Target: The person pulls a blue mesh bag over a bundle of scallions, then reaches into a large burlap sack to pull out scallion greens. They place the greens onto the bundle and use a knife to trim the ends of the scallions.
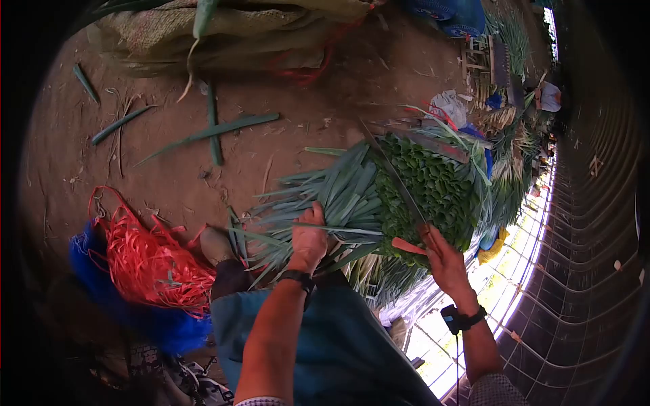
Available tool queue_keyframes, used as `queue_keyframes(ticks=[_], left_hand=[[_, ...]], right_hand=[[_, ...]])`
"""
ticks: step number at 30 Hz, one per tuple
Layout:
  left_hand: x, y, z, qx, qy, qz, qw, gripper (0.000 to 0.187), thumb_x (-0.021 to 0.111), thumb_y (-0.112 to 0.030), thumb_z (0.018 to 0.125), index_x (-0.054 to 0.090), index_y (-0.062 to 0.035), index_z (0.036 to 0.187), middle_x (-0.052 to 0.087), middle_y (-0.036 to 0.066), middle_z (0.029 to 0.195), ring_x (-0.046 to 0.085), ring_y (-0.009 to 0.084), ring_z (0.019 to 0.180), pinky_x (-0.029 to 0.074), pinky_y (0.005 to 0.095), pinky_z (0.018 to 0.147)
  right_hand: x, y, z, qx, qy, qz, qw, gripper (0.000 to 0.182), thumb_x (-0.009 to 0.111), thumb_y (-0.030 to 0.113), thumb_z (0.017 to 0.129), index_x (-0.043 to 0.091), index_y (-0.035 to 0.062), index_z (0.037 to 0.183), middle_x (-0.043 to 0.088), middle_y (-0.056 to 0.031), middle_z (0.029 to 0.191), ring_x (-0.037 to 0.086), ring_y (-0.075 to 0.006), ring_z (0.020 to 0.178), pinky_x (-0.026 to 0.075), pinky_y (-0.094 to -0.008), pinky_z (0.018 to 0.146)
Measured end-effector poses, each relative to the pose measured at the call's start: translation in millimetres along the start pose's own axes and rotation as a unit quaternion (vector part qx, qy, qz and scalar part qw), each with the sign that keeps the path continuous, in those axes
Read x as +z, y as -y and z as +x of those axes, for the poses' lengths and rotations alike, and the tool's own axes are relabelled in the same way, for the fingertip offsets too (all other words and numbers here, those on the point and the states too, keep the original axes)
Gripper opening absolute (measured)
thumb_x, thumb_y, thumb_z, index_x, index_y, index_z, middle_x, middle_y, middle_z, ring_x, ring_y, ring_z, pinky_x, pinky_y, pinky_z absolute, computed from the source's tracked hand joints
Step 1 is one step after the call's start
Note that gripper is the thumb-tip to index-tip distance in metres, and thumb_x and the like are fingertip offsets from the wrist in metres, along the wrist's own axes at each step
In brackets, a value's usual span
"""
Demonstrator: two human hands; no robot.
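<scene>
My left hand (309, 238) is closed around the long blue-green leaves (349, 189) of a leek bunch, thumb side up, with loose leaf tips spraying out to the left. My right hand (444, 260) grips a long knife (401, 181) by its handle; the thin blade slants up and left across the bunch. Right beside the blade is a dense block of dark green cut leaf ends (430, 179). A red strip (408, 246) juts out left of my right fingers.
Red plastic ribbon (152, 260) lies heaped over a blue bag (101, 284) at left. Loose leaf pieces (217, 128) litter the dirt floor. A woven sack (230, 37) lies at the top, and more leeks (511, 162) are piled at right near the netted wall.
</scene>
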State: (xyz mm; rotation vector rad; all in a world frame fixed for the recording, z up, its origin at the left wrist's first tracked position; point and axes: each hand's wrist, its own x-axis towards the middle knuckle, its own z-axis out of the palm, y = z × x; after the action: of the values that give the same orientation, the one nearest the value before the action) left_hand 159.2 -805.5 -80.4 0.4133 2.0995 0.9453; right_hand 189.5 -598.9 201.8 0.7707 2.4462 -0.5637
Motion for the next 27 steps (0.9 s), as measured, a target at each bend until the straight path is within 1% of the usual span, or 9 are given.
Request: queue_keyframes(ticks=[6, 11, 12, 15, 16, 19, 20, 22, 27], left_hand=[[-1.4, -0.6, -1.0, -0.002, -0.004, -0.001, 1.000, 0.067, 0.062, -0.007, 0.079, 0.039, 0.0035, 0.141, 0.057, 0.020, 0.113, 0.058, 0.0395, 0.104, 0.043, 0.0482, 0.091], [5.0, 3.8, -4.3, 0.029, -0.042, 0.014, 0.999, 0.070, 0.068, -0.009, 0.074, 0.041, 0.0017, 0.138, 0.058, 0.017, 0.105, 0.059, 0.0367, 0.097, 0.045, 0.0471, 0.086], [4.8, 4.6, -2.2, 0.027, -0.046, 0.016, 0.998, 0.071, 0.069, -0.010, 0.074, 0.041, 0.0015, 0.139, 0.058, 0.017, 0.105, 0.059, 0.0365, 0.097, 0.045, 0.0468, 0.086], [5.8, 5.4, -1.6, 0.021, -0.047, 0.020, 0.998, 0.071, 0.069, -0.010, 0.074, 0.042, 0.0011, 0.138, 0.058, 0.016, 0.105, 0.059, 0.0353, 0.098, 0.044, 0.0459, 0.087], [6.7, 5.5, -3.6, 0.019, -0.044, 0.026, 0.999, 0.071, 0.069, -0.010, 0.074, 0.042, 0.0008, 0.138, 0.058, 0.016, 0.105, 0.059, 0.0350, 0.098, 0.043, 0.0457, 0.087], [2.2, 2.4, -2.7, 0.015, -0.039, 0.029, 0.999, 0.069, 0.068, -0.010, 0.075, 0.043, 0.0001, 0.138, 0.059, 0.016, 0.105, 0.059, 0.0342, 0.098, 0.043, 0.0450, 0.087], [0.3, 2.0, -3.4, 0.013, -0.039, 0.024, 0.999, 0.067, 0.067, -0.009, 0.075, 0.043, -0.0002, 0.137, 0.059, 0.015, 0.105, 0.059, 0.0341, 0.098, 0.043, 0.0449, 0.087], [3.5, 3.0, -5.8, 0.013, -0.043, 0.017, 0.999, 0.064, 0.065, -0.008, 0.077, 0.044, -0.0006, 0.137, 0.059, 0.015, 0.104, 0.059, 0.0341, 0.098, 0.042, 0.0449, 0.087], [8.3, 7.7, -2.4, 0.009, -0.019, 0.000, 1.000, 0.057, 0.060, -0.006, 0.081, 0.045, -0.0005, 0.136, 0.059, 0.015, 0.101, 0.059, 0.0344, 0.098, 0.043, 0.0454, 0.086]], right_hand=[[-15.1, 25.5, -15.0, 0.058, 0.033, -0.013, 0.998, 0.050, 0.054, 0.000, 0.095, 0.045, 0.0020, 0.144, 0.067, -0.0214, 0.123, 0.066, -0.0312, 0.114, 0.053, -0.0358, 0.092], [-7.9, 24.4, 20.0, 0.031, 0.052, 0.005, 0.998, 0.051, 0.054, 0.002, 0.095, 0.044, 0.0042, 0.145, 0.068, -0.0183, 0.122, 0.065, -0.0325, 0.115, 0.052, -0.0351, 0.092], [-8.5, 39.2, 37.2, 0.074, 0.089, -0.046, 0.992, 0.050, 0.054, 0.003, 0.094, 0.046, 0.0061, 0.143, 0.069, -0.0185, 0.117, 0.065, -0.0372, 0.110, 0.053, -0.0392, 0.090], [9.3, 35.1, 77.7, 0.031, 0.090, -0.127, 0.987, 0.049, 0.055, 0.004, 0.092, 0.047, 0.0072, 0.141, 0.069, -0.0198, 0.111, 0.065, -0.0422, 0.101, 0.053, -0.0460, 0.084], [8.2, 41.9, 77.0, 0.037, 0.096, -0.150, 0.983, 0.052, 0.055, 0.004, 0.091, 0.046, 0.0098, 0.142, 0.069, -0.0213, 0.104, 0.064, -0.0451, 0.094, 0.053, -0.0510, 0.079], [2.6, 29.2, 39.0, 0.066, 0.092, -0.193, 0.975, 0.057, 0.056, 0.003, 0.091, 0.042, 0.0099, 0.145, 0.070, -0.0211, 0.104, 0.065, -0.0449, 0.092, 0.052, -0.0526, 0.077], [2.2, 24.5, 21.5, 0.018, 0.059, -0.181, 0.981, 0.059, 0.057, 0.002, 0.090, 0.040, 0.0092, 0.147, 0.070, -0.0212, 0.103, 0.066, -0.0449, 0.089, 0.052, -0.0537, 0.077], [4.0, 16.5, 5.5, 0.006, 0.045, -0.170, 0.984, 0.058, 0.056, 0.002, 0.090, 0.040, 0.0073, 0.146, 0.069, -0.0210, 0.106, 0.065, -0.0453, 0.090, 0.052, -0.0535, 0.077], [32.5, 30.6, 85.4, 0.069, 0.144, -0.169, 0.973, 0.053, 0.051, 0.009, 0.094, 0.040, 0.0077, 0.146, 0.068, -0.0231, 0.108, 0.063, -0.0479, 0.096, 0.050, -0.0541, 0.085]])
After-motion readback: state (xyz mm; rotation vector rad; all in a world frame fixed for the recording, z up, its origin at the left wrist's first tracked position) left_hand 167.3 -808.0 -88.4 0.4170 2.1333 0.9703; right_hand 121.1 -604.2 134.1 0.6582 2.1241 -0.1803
